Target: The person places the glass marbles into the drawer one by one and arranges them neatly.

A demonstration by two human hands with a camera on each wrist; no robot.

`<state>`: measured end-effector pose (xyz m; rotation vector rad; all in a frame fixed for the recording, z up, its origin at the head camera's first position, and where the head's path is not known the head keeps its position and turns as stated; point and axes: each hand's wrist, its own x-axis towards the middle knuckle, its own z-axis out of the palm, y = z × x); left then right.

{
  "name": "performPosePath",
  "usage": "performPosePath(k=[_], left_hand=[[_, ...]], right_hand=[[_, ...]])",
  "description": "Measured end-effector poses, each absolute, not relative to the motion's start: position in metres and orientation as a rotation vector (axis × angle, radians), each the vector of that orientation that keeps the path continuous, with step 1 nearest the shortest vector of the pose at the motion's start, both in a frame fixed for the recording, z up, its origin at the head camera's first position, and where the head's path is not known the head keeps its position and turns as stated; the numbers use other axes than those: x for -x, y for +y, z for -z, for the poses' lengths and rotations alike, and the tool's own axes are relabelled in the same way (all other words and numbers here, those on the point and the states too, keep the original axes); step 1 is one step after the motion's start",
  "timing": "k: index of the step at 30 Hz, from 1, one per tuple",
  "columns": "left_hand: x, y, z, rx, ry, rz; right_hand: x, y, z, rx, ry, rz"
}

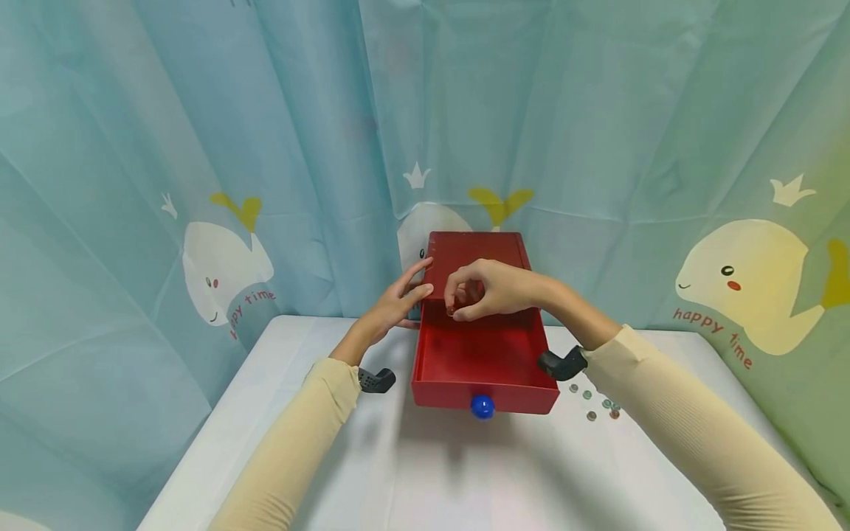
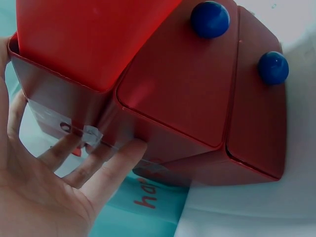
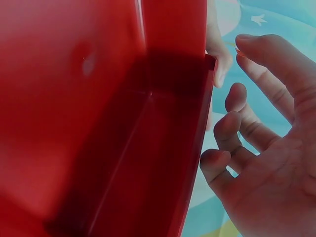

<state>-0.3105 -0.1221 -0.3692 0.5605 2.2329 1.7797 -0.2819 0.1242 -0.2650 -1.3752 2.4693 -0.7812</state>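
Observation:
A red drawer cabinet (image 1: 473,251) stands on the table, its top drawer (image 1: 488,358) pulled out, with a blue round knob (image 1: 482,406) on the front. My left hand (image 1: 392,306) rests on the cabinet's left side with fingers spread; in the left wrist view its fingers (image 2: 116,168) lie against the side wall. Over the drawer's back end, my right hand (image 1: 494,289) pinches a tiny reddish piece (image 1: 451,311) between thumb and forefinger. Only an orange sliver (image 3: 239,51) of it shows in the right wrist view, so its kind is unclear.
Several small round pieces (image 1: 592,416), greenish, grey and reddish, lie on the white table (image 1: 319,457) right of the drawer. Lower drawers with blue knobs (image 2: 210,19) are closed. A whale-print curtain (image 1: 299,147) hangs close behind the cabinet.

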Motion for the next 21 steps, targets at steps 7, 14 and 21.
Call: performPosePath(k=[7, 14, 21], left_hand=[[0.3093, -0.1235, 0.3692, -0.555, 2.225, -1.784], [0.3088, -0.1236, 0.3687, -0.554, 2.22, -1.787], [0.3091, -0.1239, 0.3692, -0.555, 2.221, -1.783]], right_hand=[[0.2823, 0.1228, 0.268, 1.386, 2.464, 0.78], [0.2814, 0.1217, 0.2678, 1.377, 2.468, 0.781], [0.2791, 0.1226, 0.2671, 1.356, 2.497, 0.8]])
